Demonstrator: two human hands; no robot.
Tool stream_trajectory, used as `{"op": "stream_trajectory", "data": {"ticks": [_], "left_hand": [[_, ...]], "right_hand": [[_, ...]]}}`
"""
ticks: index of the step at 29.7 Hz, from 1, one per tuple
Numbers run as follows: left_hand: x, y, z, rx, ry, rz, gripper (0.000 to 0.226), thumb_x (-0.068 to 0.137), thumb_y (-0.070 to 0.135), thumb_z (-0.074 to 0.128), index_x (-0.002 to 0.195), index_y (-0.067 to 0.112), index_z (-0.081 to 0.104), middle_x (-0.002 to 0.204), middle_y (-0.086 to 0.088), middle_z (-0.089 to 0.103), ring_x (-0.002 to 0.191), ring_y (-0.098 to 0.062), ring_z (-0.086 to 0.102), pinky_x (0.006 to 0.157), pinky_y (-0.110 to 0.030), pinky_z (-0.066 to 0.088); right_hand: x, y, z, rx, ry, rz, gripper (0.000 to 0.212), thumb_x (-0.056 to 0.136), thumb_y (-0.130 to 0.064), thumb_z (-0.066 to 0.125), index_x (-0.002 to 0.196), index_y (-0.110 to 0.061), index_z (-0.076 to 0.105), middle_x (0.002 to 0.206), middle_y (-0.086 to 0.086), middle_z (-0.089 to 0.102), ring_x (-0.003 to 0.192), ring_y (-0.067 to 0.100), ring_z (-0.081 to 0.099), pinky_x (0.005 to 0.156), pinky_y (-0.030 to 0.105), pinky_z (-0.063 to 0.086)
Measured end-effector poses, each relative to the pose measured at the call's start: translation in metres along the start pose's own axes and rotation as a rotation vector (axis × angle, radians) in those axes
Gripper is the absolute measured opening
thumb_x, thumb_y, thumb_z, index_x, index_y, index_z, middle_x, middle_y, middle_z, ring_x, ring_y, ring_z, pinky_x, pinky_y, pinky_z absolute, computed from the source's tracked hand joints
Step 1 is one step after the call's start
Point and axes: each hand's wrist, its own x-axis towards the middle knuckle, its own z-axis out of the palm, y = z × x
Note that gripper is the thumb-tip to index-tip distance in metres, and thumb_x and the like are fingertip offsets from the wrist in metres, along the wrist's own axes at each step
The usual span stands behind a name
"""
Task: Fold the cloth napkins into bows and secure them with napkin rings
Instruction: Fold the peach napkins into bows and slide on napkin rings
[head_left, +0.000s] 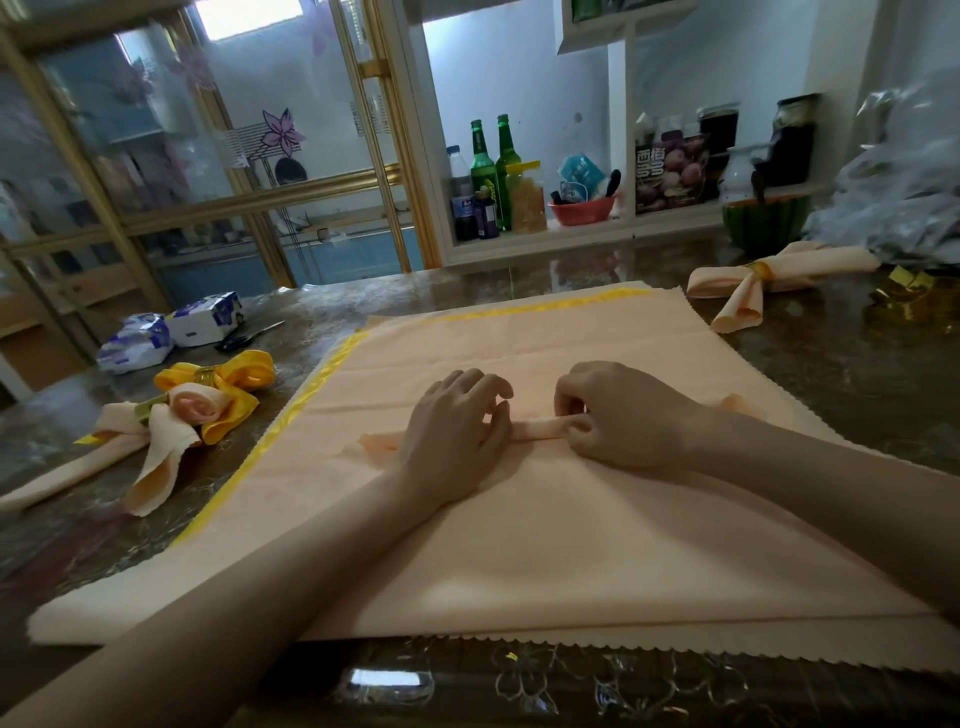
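Dark and glossy, the bench (831, 374) stands before glass doors and a shelf with two green bottles (493, 166). At its middle lies a stack of flat napkins (571, 545): at least two peach sheets, with one yellow napkin (332, 364) showing along the left and far edges.

On top of the stack both hands work a rolled napkin (535, 430). The left hand (457, 421) arches over the roll's left part with bent fingers. The right hand (618, 415) pinches it just beside, and a short stretch of roll shows between them.

The step in hand looks like rolling the cloth into a narrow band, so this bow is at an early stage. Next the band probably needs finishing, with even pressure from both hands so it stays straight. Then its ends get looped and a ring slipped over the middle.

Three bows are done, each with a gold ring: a peach bow (150, 431) and a yellow bow (223, 384) on the left, and another peach bow (769, 280) far right. Loose gold rings (909, 296) lie at the right edge; I cannot count them. Two tissue packs (135, 348) and one pair of scissors (249, 335) lie far left.
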Motion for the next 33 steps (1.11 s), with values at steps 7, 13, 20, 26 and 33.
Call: {"op": "stream_trajectory", "data": {"ticks": [7,13,20,26,33], "left_hand": [[-0.002,0.006,-0.005,-0.060,-0.015,-0.025,0.036,0.080,0.031,0.034,0.090,0.012,0.062,0.070,0.010,0.050,0.056,-0.015,0.044,0.055,-0.025,0.033],[-0.002,0.005,-0.007,-0.032,-0.135,-0.049,0.031,0.083,0.026,0.039,0.097,0.012,0.064,0.058,0.010,0.048,0.062,-0.027,0.056,0.057,-0.028,0.032],[0.007,0.006,-0.001,-0.039,-0.309,-0.156,0.026,0.093,0.026,0.044,0.112,0.014,0.059,0.089,-0.012,0.068,0.087,-0.033,0.059,0.068,-0.033,0.036],[0.008,0.010,0.000,0.155,-0.410,-0.161,0.034,0.099,0.030,0.034,0.127,0.018,0.047,0.123,-0.009,0.049,0.115,-0.027,0.045,0.089,-0.033,0.034],[0.008,0.006,0.003,0.120,-0.668,-0.351,0.052,0.101,0.038,0.019,0.150,0.020,0.016,0.158,-0.007,0.007,0.145,-0.019,0.006,0.116,-0.036,0.006]], "right_hand": [[-0.003,-0.010,-0.002,-0.151,-0.039,-0.092,0.014,0.088,-0.012,0.052,0.092,-0.025,0.048,0.092,-0.008,0.043,0.084,0.009,0.042,0.071,0.018,0.035],[0.006,-0.013,-0.011,0.026,-0.247,0.038,0.010,0.092,-0.032,0.051,0.086,-0.024,0.055,0.084,-0.010,0.047,0.078,0.012,0.048,0.072,0.024,0.043],[0.017,-0.020,0.016,-0.001,-0.069,0.048,0.032,0.101,-0.031,0.035,0.124,-0.015,0.050,0.126,0.005,0.050,0.114,0.019,0.046,0.100,0.032,0.038],[0.017,-0.013,0.035,-0.062,-0.223,0.112,0.052,0.102,-0.040,0.013,0.150,-0.020,0.018,0.159,0.003,0.012,0.146,0.017,0.009,0.118,0.037,0.008],[0.020,-0.007,0.035,-0.101,-0.287,0.138,0.055,0.101,-0.045,0.011,0.151,-0.024,0.006,0.159,0.000,-0.001,0.146,0.015,0.000,0.117,0.037,0.002]]}}
